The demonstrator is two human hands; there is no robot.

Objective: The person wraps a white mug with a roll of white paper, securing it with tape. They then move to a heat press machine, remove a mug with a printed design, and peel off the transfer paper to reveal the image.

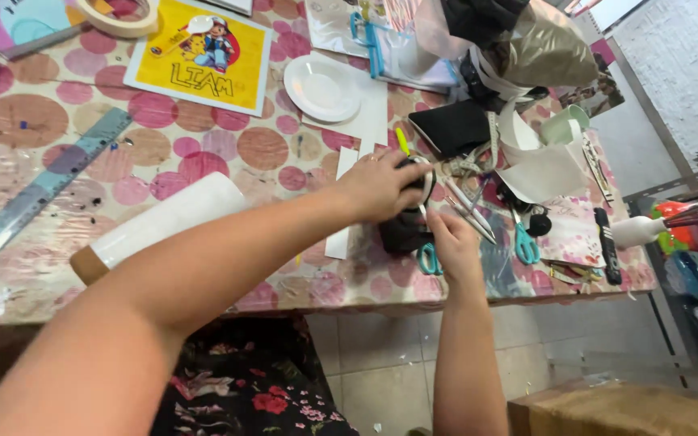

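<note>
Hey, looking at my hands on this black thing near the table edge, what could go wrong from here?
1. The black object under your left hand and right hand sits close to the edge of the polka-dot table; a slip might send it to the floor.
2. The teal-handled scissors lie right beside your right hand and could nick it or get knocked off.
3. The white roll on a cardboard tube by your left forearm might roll if bumped.

- I see a yellow sheet [201, 55] at the table's far edge, rectangular with a white border, a red circle and a cartoon figure on it.
- Right of it, by the white plate, lies a clear plastic pouch [404, 50] with a blue strip, flat on the table.
- No screens that I can see.
</note>
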